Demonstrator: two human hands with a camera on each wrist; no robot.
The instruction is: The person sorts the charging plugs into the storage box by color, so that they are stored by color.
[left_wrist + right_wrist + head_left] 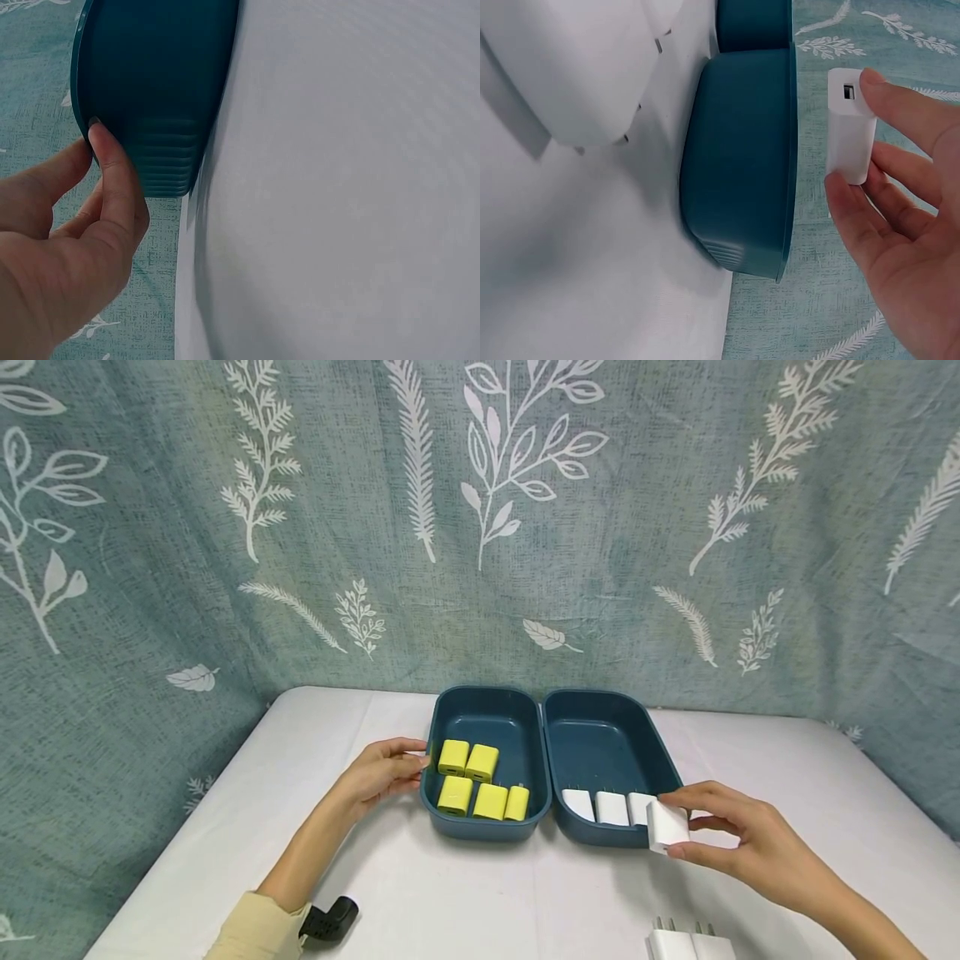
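My left hand (386, 774) is at the left side of a dark blue plastic box (483, 832). In the left wrist view its thumb and fingers pinch the box's rim (76, 67). Several yellow USB charger plugs (490, 802) lie in the front part of that box. Up against it stands a second blue box (603, 836), with three white charger plugs (612, 808) along its front. My right hand (742, 833) pinches another white charger plug (667, 827) between thumb and fingers, over that box's front right corner. Its USB port (849, 91) shows in the right wrist view.
Two more white charger plugs (672, 947) stand on the white tablecloth (450, 902) at the front right, prongs up. A black strap-on device (333, 919) sits at the left wrist. Behind the table hangs a green-grey leaf-patterned curtain (450, 618).
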